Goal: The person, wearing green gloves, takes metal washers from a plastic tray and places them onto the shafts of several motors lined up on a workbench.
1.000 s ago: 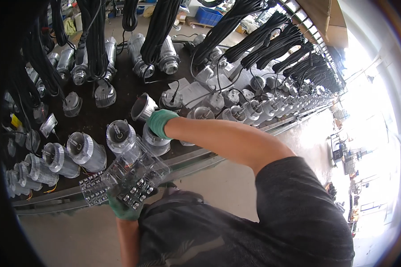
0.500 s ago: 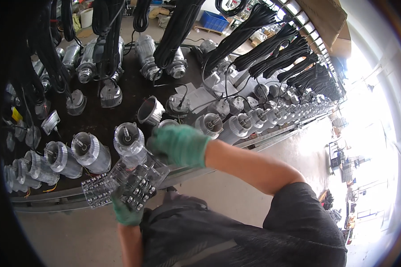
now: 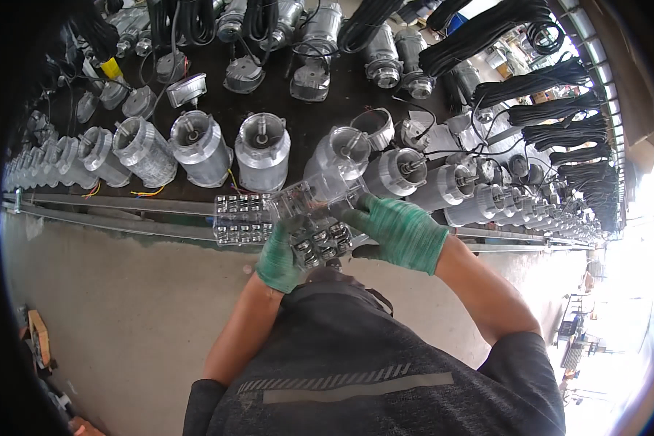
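Workbench (image 3: 320, 112), dark-topped, runs across beyond both hands. Over its far side, ahead of the hands and off to their right, hang black cable bundles (image 3: 479, 36). Silvery motor housings (image 3: 262, 152) line its near edge on either side of the hands, shafts showing in their open ends. Pale sheets (image 3: 439, 136) lie past the right hand; any print on them is too small to tell. The clear tray (image 3: 327, 190) sits between the hands, in front of the housings. The gloved left hand (image 3: 278, 261) grips it from below, fingers partly hidden. Half a second ago the gloved right hand (image 3: 407, 232) was out over the housings; now it is at the tray's right side, fingers and thumb apart; whether they pinch anything, I cannot tell. Small shiny metal parts (image 3: 320, 247) fill compartments beside the left hand.
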The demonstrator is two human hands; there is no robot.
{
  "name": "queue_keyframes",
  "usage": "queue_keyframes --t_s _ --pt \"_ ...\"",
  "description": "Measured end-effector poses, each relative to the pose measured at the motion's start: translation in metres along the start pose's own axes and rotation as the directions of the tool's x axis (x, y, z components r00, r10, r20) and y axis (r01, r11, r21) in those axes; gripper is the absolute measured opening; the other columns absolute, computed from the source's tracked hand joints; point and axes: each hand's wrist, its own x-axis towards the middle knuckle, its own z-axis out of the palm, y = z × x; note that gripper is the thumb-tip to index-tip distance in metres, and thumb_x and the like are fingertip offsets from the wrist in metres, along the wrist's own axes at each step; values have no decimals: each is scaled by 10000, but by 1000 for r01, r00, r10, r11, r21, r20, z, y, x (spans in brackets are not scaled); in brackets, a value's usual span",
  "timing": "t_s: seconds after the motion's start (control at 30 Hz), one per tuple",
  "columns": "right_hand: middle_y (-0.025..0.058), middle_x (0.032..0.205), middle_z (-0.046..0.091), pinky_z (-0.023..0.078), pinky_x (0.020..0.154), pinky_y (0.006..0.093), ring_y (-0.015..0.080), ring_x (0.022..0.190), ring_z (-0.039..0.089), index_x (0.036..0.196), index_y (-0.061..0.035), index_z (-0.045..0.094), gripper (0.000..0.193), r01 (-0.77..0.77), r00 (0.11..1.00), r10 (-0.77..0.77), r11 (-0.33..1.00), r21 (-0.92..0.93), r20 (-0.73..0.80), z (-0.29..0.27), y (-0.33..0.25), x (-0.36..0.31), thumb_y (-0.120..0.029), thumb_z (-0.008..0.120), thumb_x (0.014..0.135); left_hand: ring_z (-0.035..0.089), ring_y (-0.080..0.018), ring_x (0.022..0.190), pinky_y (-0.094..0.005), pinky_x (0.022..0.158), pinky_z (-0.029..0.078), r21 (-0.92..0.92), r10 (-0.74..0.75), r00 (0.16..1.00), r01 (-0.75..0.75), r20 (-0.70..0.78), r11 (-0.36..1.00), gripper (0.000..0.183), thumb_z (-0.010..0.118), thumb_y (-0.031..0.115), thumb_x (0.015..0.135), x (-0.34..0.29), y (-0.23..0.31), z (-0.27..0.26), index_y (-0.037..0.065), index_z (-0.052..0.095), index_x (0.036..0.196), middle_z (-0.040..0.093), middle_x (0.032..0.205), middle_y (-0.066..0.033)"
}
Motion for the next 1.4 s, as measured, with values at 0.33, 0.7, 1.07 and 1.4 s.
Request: queue_keyframes --t_s 0.33,0.7,1.07,1.4 --pt "81 1116 696 615 806 378 257 905 729 1425 -126 625 610 21 999 -6 915 402 -39 13 -18 11 -225 860 871 719 -352 1188 -517 1020 608 24 -14 999 12 50 1000 674 663 433 977 -18 10 -18 -21 565 1466 685 1381 -201" --pt "5 916 717 510 599 259 80 716 647 1298 -14 702 361 -158 862 507 316 935 -26 -9 103 55 -283 698 1058 605 -369 1368 -564 1069 568 103 134 991 -135 24 985 795 678 561 997 -28 2 -8 85 445 1589 563 1544 -191" --pt "115 925 761 590 647 392 287 736 724 1199 -72 710 309 -322 850 524 428 844 59 0 134 96 -343 618 1084 650 -365 1310 -529 1053 586 15 121 990 -120 -70 993 670 655 373 1005 -33 -2 -7 54 474 1566 607 1499 -189" --pt "210 1064 763 592 876 477 411 1040 734 1196 -43 693 255 -64 998 64 972 -226 -5 -41 136 112 -177 687 980 662 -378 1278 -521 1068 569 34 111 987 -107 -118 994 655 613 395 1009 -25 0 -16 -7 517 1517 642 1451 -217"
